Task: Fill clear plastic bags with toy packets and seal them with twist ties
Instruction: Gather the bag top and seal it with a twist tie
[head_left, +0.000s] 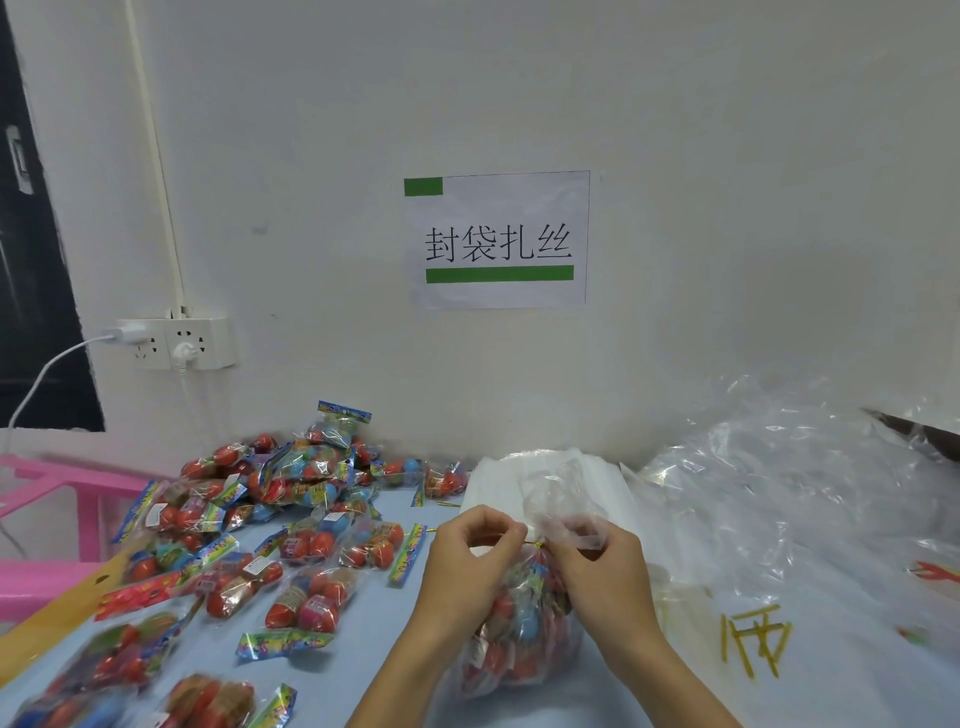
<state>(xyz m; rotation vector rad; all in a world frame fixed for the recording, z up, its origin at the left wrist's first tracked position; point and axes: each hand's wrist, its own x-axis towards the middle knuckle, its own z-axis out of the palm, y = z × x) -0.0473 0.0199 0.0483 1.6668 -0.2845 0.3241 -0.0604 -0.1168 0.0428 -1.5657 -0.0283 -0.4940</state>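
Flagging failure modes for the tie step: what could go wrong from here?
1. The gold twist tie is thin and pinched only at the fingertips of the left hand and right hand; it could slip before it locks.
2. The filled bag bulges right under the neck, so the gathered plastic may spring open.
3. Loose toy packets lie close by the left hand and could get knocked.

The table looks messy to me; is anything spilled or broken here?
Nothing looks damaged. The toy packets lie in a loose heap, some blurred. Both hands, left hand and right hand, work a gold twist tie around the filled bag's neck.
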